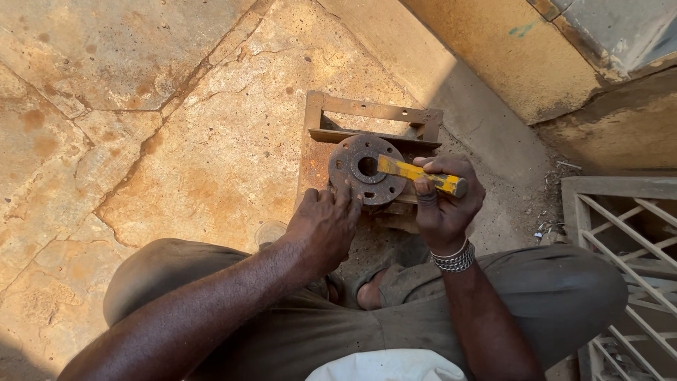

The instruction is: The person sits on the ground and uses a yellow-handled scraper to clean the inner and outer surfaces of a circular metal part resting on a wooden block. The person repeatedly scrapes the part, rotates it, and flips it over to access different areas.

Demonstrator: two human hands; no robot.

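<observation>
A rusty round disc (367, 169) with a large centre hole and a ring of smaller holes lies flat on the near edge of a rusty metal frame (374, 116), which stands on the stone floor (176, 106). The left hand (323, 224) rests on the disc's near-left rim, its fingers curled over the edge and pressing on it. The right hand (443, 201) is closed around a yellow chisel (417, 174), whose worn flat end reaches across the disc to the rim of the centre hole; a beaded silver bracelet (455, 258) circles that wrist. The person squats over the frame, knees in grey-brown trousers (557, 296) to either side and a sandalled foot (370, 291) just below the disc. The floor is of large cracked slabs, stained orange and brown, lit by sun. Along the far right runs a concrete kerb (508, 63), and at the right edge lies a pale metal grille (620, 240) amid dust and small scraps.
</observation>
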